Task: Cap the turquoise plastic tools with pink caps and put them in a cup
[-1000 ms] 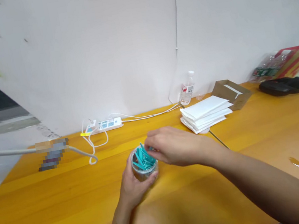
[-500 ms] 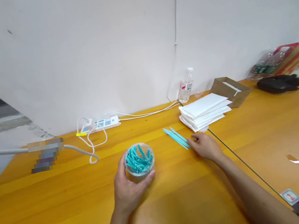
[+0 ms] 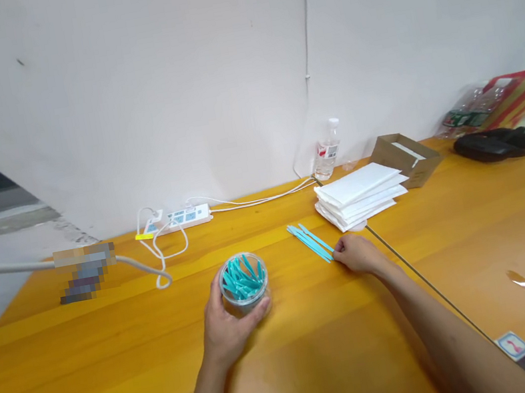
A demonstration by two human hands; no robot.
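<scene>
My left hand [image 3: 229,327] is wrapped round a clear round tub [image 3: 247,302] full of teal sticks [image 3: 242,277]. Right of the tub, several light-blue flat sticks [image 3: 309,244] lie side by side on the wooden table [image 3: 118,357]. The closed fingertips of my right hand [image 3: 356,253] pinch the near right end of one of these sticks, which still lies among the others. Just beyond that hand is a stack of white packets [image 3: 361,196].
At the wall stand a power strip [image 3: 189,217] with white cables, a water bottle [image 3: 326,150] and an open cardboard box [image 3: 406,159]. Farther right are a black case [image 3: 497,145] and a red-yellow bag [image 3: 520,100]. A blurred-out object [image 3: 86,275] lies at left.
The fingers of my right hand have closed on the end of a light-blue stick. My left hand stays round the tub, with its thumb slightly shifted. The view has moved a little.
</scene>
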